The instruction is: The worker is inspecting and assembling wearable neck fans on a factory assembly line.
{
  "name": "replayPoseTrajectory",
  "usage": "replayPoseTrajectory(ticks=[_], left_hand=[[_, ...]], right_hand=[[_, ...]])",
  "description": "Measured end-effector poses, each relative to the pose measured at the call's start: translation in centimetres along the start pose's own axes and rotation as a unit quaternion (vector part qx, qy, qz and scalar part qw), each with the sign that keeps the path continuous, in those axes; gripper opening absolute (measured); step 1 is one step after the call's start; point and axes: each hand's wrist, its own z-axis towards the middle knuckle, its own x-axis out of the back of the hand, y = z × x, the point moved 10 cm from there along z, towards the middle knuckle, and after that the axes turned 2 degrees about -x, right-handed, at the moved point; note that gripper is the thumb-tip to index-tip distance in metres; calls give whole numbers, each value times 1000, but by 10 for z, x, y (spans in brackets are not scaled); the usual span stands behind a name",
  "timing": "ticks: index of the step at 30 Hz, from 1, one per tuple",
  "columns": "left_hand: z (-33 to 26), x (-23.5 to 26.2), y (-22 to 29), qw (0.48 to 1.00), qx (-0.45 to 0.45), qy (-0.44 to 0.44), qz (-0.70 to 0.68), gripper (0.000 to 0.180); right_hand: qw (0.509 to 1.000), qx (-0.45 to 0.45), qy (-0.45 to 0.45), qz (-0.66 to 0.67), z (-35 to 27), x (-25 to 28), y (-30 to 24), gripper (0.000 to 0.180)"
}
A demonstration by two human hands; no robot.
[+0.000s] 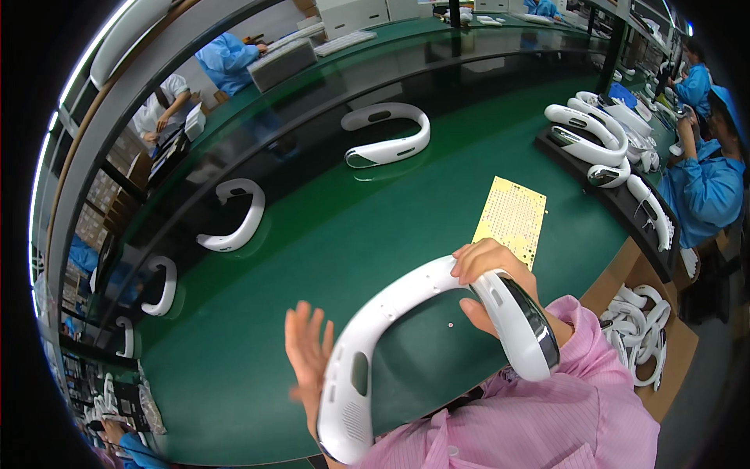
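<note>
I hold a white, U-shaped neck fan (398,301) over the near part of the green table, its curved middle pointing away from me. My right hand (496,270) grips its right arm, fingers over the top and thumb on the inner side; this end has a glossy dark panel. Beside the left arm of the fan is my left hand (308,348), fingers stretched and spread, partly hidden behind the fan; whether it touches the shell I cannot tell. A tiny pale round piece (451,325) lies on the table inside the curve. Beyond my right hand is a yellow dotted sheet (512,215).
Several more neck fans, one of them a white fan (391,144), stand along the table's far and left sides. At right are a black tray (641,230) of fans and a cardboard box (676,363) of white parts. A co-worker in blue (707,184) sits beyond the tray.
</note>
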Motion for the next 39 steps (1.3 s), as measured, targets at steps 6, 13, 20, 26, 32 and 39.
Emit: replayPoseTrajectory(ticks=[6,13,20,26,32,39], left_hand=[[-9,-21,27,957,-187,-215,-48,76],[12,-9,-44,924,250,-67,-282,62],[28,-7,-60,904,310,-24,-292,59],[25,8,-89,920,298,-47,-250,45],[20,-4,-88,922,308,-90,-218,32],[19,-4,-89,921,320,-70,-212,24]], right_hand=[[977,-204,36,56,-13,-2,31,46],[823,-484,-58,291,-5,-43,62,50],[797,-535,-23,278,8,-54,83,33],[778,-453,134,414,68,-70,187,32],[810,-560,15,173,99,-59,293,46],[747,-211,-2,-631,127,127,328,57]])
